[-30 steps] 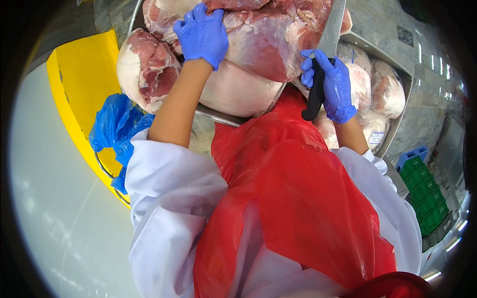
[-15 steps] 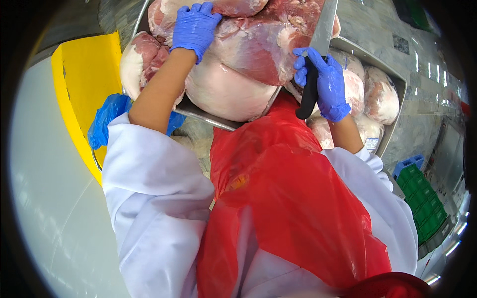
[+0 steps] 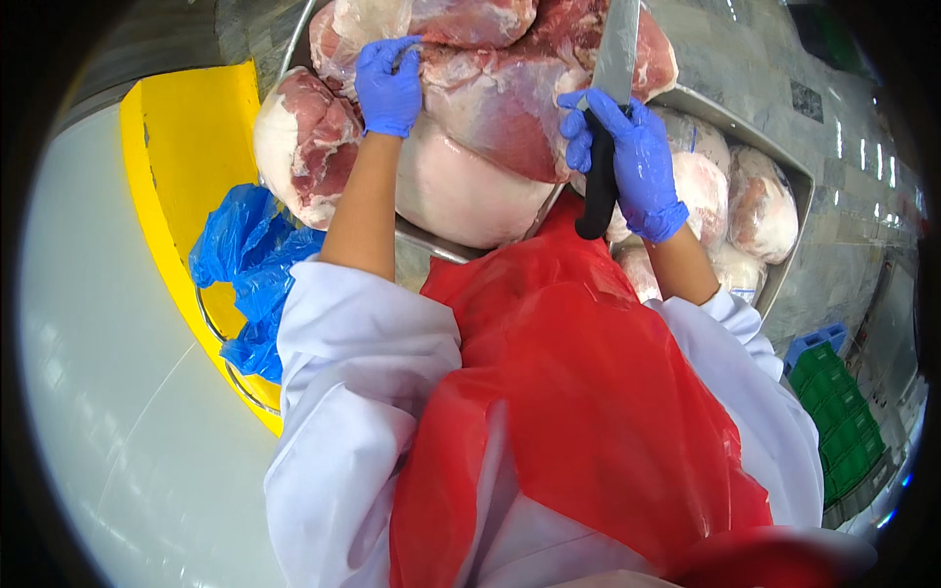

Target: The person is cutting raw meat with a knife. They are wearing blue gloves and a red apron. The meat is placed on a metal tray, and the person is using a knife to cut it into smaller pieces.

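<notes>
From my remote feed I saw 2 slick, rubbery gloves [image 3: 642, 181] on the left hand [image 3: 389, 88] and right hand [image 3: 635, 162]. The knife blade [image 3: 616, 54] was smooth metal; the knife handle [image 3: 600, 176] looked like matt plastic. The meat [image 3: 490, 108] had a moist gloss, and I noted shiny film over the wrapped pieces [image 3: 762, 206]. The apron [image 3: 608, 392] was glossy plastic, the sleeves [image 3: 343, 392] matt cloth, the bag [image 3: 237, 237] crinkled plastic.

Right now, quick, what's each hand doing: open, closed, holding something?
Left hand: fingers bent at the raw meat; whether it grips any cannot be told.
Right hand: closed, holding the black-handled knife.
</notes>
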A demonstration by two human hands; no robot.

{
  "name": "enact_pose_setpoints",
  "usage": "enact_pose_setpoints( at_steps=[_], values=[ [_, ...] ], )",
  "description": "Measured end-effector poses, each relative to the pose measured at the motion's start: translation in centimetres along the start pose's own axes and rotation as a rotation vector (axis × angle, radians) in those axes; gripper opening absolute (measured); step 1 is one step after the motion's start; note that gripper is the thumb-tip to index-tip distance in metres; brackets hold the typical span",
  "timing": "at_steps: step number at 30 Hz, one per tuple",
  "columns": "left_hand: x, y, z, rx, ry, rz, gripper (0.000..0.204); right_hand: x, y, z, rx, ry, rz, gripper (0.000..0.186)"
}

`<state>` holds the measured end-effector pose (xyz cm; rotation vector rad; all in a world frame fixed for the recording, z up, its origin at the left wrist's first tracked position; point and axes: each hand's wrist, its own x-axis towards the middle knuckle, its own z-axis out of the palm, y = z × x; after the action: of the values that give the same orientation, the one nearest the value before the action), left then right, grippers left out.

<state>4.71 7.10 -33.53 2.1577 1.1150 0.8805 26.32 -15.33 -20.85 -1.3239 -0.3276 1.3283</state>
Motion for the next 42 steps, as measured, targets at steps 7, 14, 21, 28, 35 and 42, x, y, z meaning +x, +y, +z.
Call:
enact_pose_setpoints(
  at_steps=[7, 14, 21, 28, 35, 42],
  values=[
    [4.7, 1.1, -0.9, 0.553, -0.278, 0.052, 0.089, 1.1, 0.4, -0.3, -0.095, 0.013, 0.040, 0.037],
    [5.5, 5.2, -0.7, 0.636, -0.524, -0.314, 0.070, 1.4, 0.5, 0.0, -0.086, 0.053, 0.050, 0.031],
    [0.8, 3.5, -3.0, 0.635, -0.511, -0.345, 0.052, 1.1, 0.4, -0.4, -0.109, 0.097, 0.072, 0.036],
    [1.6, -0.8, -7.3, 0.264, -0.614, -0.021, 0.043, 1.6, 0.7, -1.1, -0.003, 0.079, 0.081, 0.032],
    [12.1, 1.1, -5.1, 0.283, -0.720, 0.099, 0.024, 1.8, 0.7, -0.2, -0.061, 0.072, 0.064, 0.036],
    [11.6, 4.6, -3.9, 0.073, 0.203, 0.648, 0.022, 1.8, 0.5, 1.3, -0.074, 0.065, 0.056, 0.031]
  ],
)
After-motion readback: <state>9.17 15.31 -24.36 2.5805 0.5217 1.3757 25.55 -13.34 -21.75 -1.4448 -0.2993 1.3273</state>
